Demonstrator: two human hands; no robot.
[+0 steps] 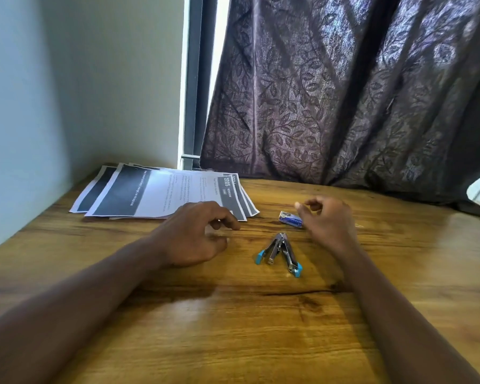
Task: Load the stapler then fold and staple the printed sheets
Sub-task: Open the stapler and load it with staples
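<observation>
A small stapler [280, 252] with blue ends lies swung open in a V on the wooden table [233, 328]. Just behind it sits a small blue-and-white staple box [288, 218]. A fanned pile of printed sheets [161, 194] with dark bands lies at the back left. My left hand [197, 234] hovers left of the stapler, fingers curled and apart, holding nothing, its fingertips near the sheets' front corner. My right hand [327, 220] is right of the staple box, partly covering its right end; thumb and forefinger are pinched close together, and I cannot tell whether they hold anything.
A pale wall runs along the table's left side. A dark purple leaf-patterned curtain [344, 92] hangs behind the table's back edge, with a window frame [191, 92] showing at its left.
</observation>
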